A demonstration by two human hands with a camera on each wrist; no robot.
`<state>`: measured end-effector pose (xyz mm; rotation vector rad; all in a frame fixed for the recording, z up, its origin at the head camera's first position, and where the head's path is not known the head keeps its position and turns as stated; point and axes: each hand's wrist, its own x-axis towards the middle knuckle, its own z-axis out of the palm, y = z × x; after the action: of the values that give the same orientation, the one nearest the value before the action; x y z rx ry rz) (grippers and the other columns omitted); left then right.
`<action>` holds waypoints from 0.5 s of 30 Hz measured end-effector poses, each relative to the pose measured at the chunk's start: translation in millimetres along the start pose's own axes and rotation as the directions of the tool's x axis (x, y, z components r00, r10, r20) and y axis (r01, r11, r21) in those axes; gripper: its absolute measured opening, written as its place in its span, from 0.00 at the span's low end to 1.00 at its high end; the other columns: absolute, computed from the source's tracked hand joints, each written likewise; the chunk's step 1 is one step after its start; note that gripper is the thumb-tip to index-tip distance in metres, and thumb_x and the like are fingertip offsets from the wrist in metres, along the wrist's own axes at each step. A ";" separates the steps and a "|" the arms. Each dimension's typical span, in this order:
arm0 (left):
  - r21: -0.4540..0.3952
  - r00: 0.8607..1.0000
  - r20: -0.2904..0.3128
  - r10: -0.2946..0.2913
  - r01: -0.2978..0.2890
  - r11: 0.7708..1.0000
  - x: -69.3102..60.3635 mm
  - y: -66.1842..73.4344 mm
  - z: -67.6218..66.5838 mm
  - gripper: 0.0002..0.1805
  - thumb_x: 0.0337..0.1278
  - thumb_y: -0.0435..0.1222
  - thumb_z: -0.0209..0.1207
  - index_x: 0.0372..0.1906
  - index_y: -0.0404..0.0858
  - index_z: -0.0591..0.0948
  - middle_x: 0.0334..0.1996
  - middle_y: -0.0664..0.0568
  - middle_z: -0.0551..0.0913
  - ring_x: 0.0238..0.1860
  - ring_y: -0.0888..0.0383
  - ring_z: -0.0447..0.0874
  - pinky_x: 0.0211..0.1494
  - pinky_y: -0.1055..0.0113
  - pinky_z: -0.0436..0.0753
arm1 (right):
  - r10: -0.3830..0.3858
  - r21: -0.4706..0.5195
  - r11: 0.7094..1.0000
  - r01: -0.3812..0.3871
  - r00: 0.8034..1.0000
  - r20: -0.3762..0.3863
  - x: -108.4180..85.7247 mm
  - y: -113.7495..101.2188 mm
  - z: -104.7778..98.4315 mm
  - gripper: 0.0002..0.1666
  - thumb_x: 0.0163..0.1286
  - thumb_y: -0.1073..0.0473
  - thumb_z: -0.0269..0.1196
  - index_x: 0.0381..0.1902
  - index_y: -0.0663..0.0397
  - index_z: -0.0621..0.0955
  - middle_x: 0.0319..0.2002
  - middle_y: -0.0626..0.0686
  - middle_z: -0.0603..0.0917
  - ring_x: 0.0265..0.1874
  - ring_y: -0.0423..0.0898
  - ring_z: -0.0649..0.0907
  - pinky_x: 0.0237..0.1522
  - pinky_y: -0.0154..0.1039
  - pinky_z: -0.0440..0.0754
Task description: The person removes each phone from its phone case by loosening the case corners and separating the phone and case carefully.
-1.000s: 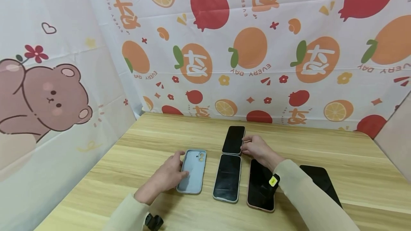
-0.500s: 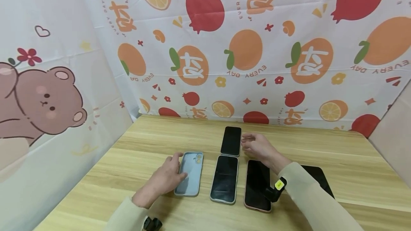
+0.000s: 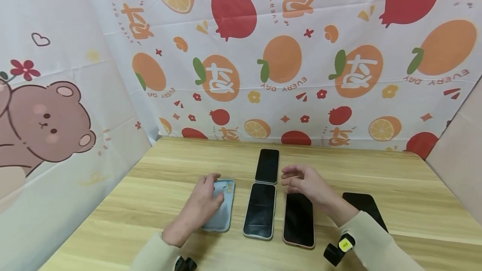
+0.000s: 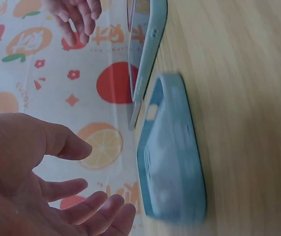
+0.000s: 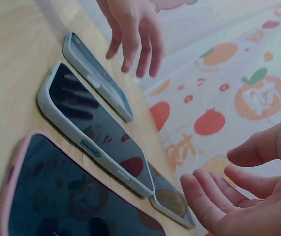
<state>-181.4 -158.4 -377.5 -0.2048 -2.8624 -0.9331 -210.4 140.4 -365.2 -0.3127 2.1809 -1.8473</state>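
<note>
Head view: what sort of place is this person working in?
Probably a small draped-off work booth, though the wider room is hidden: a fruit-print cloth hangs behind the wood-grain table, a bear-print cloth hangs at its left, and phones lie on top.

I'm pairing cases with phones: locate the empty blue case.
In the head view, the empty blue case sits beneath the left hand, left of the front pale-cased phone.
</note>
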 end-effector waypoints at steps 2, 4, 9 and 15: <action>-0.021 1.000 -0.003 0.017 -0.018 1.000 -0.4 4.8 3.8 0.27 0.59 0.29 0.59 0.64 0.29 0.71 0.56 0.34 0.73 0.51 0.44 0.79 0.50 0.53 0.82 | -0.014 -0.010 1.000 0.014 1.000 0.027 -5.4 -1.7 3.2 0.23 0.73 0.65 0.55 0.63 0.69 0.69 0.59 0.70 0.74 0.51 0.56 0.82 0.51 0.45 0.86; -0.039 0.999 -0.001 0.038 -0.038 0.999 -0.3 10.7 7.8 0.26 0.58 0.28 0.59 0.63 0.28 0.71 0.55 0.33 0.74 0.50 0.44 0.79 0.49 0.54 0.82 | -0.026 -0.025 0.999 0.028 0.999 0.046 -9.9 -2.3 6.6 0.23 0.73 0.65 0.55 0.63 0.70 0.69 0.57 0.70 0.74 0.47 0.54 0.83 0.48 0.43 0.87; -0.071 0.996 0.043 0.074 -0.071 0.995 2.5 25.8 18.5 0.26 0.59 0.28 0.59 0.63 0.28 0.71 0.54 0.33 0.74 0.49 0.45 0.79 0.48 0.54 0.82 | -0.079 -0.065 0.994 0.083 0.995 0.067 -18.7 -0.2 16.6 0.23 0.72 0.69 0.53 0.62 0.76 0.67 0.53 0.71 0.75 0.41 0.53 0.84 0.39 0.43 0.88; -0.069 0.988 0.138 0.067 -0.058 0.996 3.1 36.3 31.1 0.28 0.62 0.31 0.58 0.66 0.29 0.68 0.55 0.35 0.73 0.49 0.49 0.79 0.50 0.54 0.81 | -0.070 -0.111 0.991 0.082 0.992 0.108 -24.3 5.8 25.7 0.24 0.71 0.70 0.51 0.62 0.79 0.66 0.51 0.71 0.75 0.37 0.50 0.82 0.35 0.44 0.88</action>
<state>-180.8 -110.7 -381.1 -0.3789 -2.9345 -1.0404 -178.9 125.5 -373.4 -0.5100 2.2368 -1.7055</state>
